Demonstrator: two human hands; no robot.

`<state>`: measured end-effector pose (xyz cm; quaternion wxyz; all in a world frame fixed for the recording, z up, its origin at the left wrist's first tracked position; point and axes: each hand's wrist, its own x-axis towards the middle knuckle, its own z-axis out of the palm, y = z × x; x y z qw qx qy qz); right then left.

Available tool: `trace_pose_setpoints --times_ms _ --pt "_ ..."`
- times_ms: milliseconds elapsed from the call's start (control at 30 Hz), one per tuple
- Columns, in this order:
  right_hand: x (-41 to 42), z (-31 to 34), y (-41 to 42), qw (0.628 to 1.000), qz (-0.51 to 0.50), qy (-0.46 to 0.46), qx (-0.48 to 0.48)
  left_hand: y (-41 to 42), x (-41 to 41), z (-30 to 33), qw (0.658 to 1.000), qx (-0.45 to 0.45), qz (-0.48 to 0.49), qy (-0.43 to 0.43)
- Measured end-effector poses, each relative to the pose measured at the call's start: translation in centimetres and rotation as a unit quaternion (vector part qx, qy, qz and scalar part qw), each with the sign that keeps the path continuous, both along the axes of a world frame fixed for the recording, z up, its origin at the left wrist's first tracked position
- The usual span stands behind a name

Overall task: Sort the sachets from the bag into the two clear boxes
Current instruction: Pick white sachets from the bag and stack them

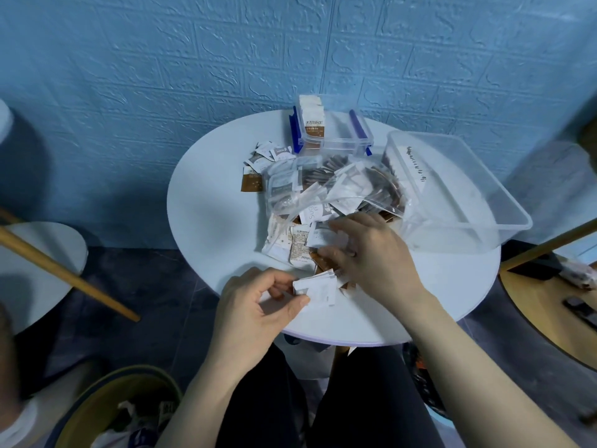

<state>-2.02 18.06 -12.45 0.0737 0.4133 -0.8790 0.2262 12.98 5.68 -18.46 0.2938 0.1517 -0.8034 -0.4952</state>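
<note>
My left hand pinches a small stack of white sachets near the front of the round white table. My right hand lies over the loose pile of white and brown sachets, its fingers curled on one of them. Behind the pile lies a clear plastic bag with more sachets in it. A small clear box with blue clips stands at the back with upright white-and-brown sachets in its left end. A large clear box sits at the right.
A few sachets lie loose at the back left of the table. A wooden pole slants at the left, another at the right. A bin stands at the bottom left, and a wooden stool at the right.
</note>
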Motion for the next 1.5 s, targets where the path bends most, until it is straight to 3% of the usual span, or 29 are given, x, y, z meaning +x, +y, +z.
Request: trace_pose_setpoints --times_ms 133,367,467,567,700,767,900,1233,1300,1400,1500 --pt "-0.6 -0.7 -1.2 0.999 -0.002 0.036 0.029 -0.1 0.2 -0.2 1.0 0.001 0.0 -0.004" --pt "0.3 -0.3 0.0 0.987 -0.031 0.074 -0.139 -0.1 0.1 -0.3 1.0 -0.014 0.015 -0.002" --pt "0.9 -0.2 1.2 0.969 -0.053 -0.042 -0.239 0.0 -0.1 -0.5 1.0 -0.007 0.026 -0.002" --pt "1.9 -0.3 2.7 0.909 -0.065 -0.217 -0.35 0.1 -0.2 -0.4 0.999 -0.007 0.035 -0.006" --pt "3.3 -1.1 4.3 0.838 -0.034 -0.356 -0.412 0.1 -0.3 -0.3 0.999 0.011 0.032 -0.014" --pt "4.1 -1.9 4.8 0.85 -0.013 -0.365 -0.379 0.0 -0.3 -0.2 0.999 0.024 0.027 -0.015" --pt "4.8 -3.6 5.4 0.941 -0.04 -0.249 -0.226 -0.1 -0.1 0.0 0.999 0.049 0.006 -0.019" --pt "5.1 -3.0 3.9 0.963 -0.027 -0.167 -0.208 -0.3 -0.1 -0.3 1.0 0.019 -0.001 0.0" --pt "3.7 -1.7 3.8 0.971 -0.036 -0.113 -0.208 -0.3 -0.1 -0.5 1.0 0.015 0.005 0.0" --pt "1.5 0.0 3.0 0.992 -0.038 -0.004 -0.117 -0.3 -0.1 -0.6 1.0 -0.001 0.01 -0.002" --pt "0.4 0.4 1.5 0.999 -0.03 0.012 0.021 -0.3 -0.1 -0.4 1.0 0.003 0.012 0.002"
